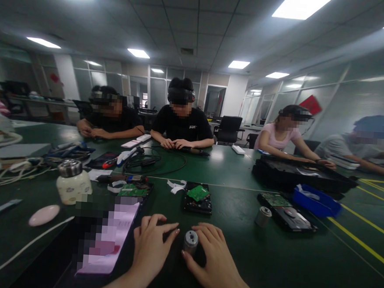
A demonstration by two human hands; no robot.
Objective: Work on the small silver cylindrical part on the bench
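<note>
Low in the head view, both my hands rest on the green table [242,174]. My right hand [213,259] curls round a small silvery spool [191,241], with the thumb and fingers against its sides. Just left of the spool lies my left hand [150,248], fingers loosely bent and its fingertips close to the spool; nothing shows inside it. A blurred phone screen [109,239] sits beside my left hand. Beyond my hands lies a black hard drive with a green circuit board [198,197].
A second drive [287,212], another spool [263,216], a blue tray [316,201] and a black case [301,176] lie at the right. At the left are a capped jar [72,181], a pink dish [44,215], cables and tools. Several people work across the table.
</note>
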